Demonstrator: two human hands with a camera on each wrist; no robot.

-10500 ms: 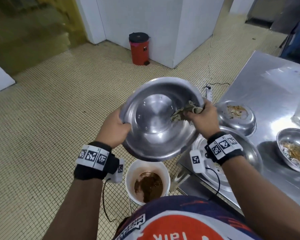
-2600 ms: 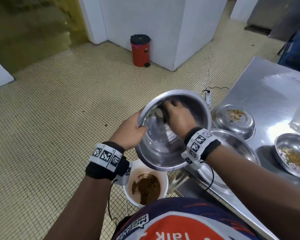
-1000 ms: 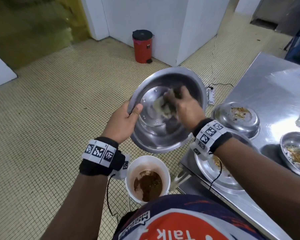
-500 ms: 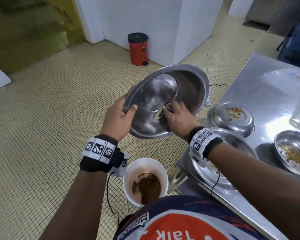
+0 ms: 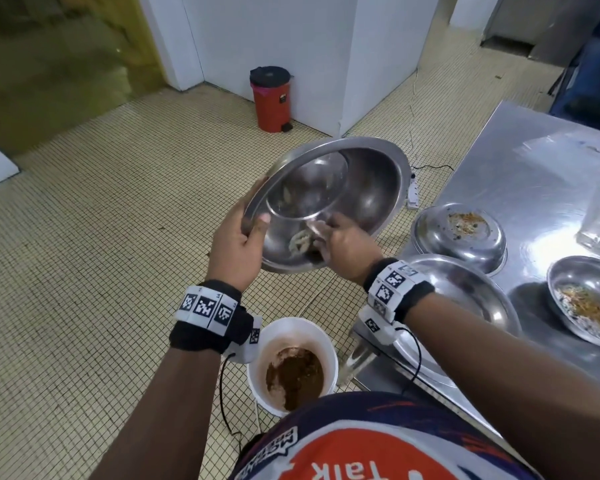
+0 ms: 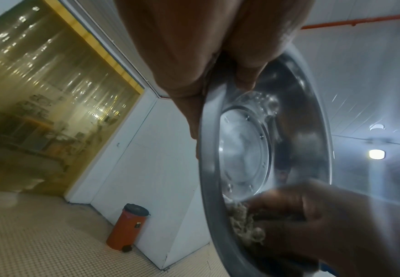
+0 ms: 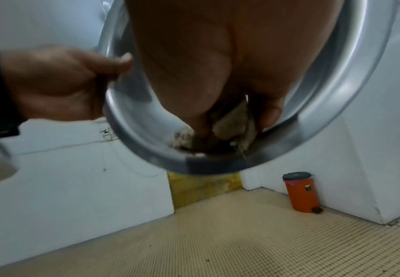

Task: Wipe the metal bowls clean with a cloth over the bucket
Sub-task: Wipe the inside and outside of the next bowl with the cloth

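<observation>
A steel table (image 5: 520, 188) carries three metal bowls (image 5: 459, 237); the white bucket (image 5: 328, 337) stands on tiled floor (image 5: 101, 237).

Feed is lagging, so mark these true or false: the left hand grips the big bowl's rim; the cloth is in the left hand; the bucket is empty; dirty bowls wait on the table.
1. The left hand grips the rim of the big bowl. True.
2. The cloth is in the left hand. False: the right hand holds it inside the bowl.
3. The bucket is empty. False: brown waste lies in it.
4. Dirty bowls wait on the table. True.
</observation>
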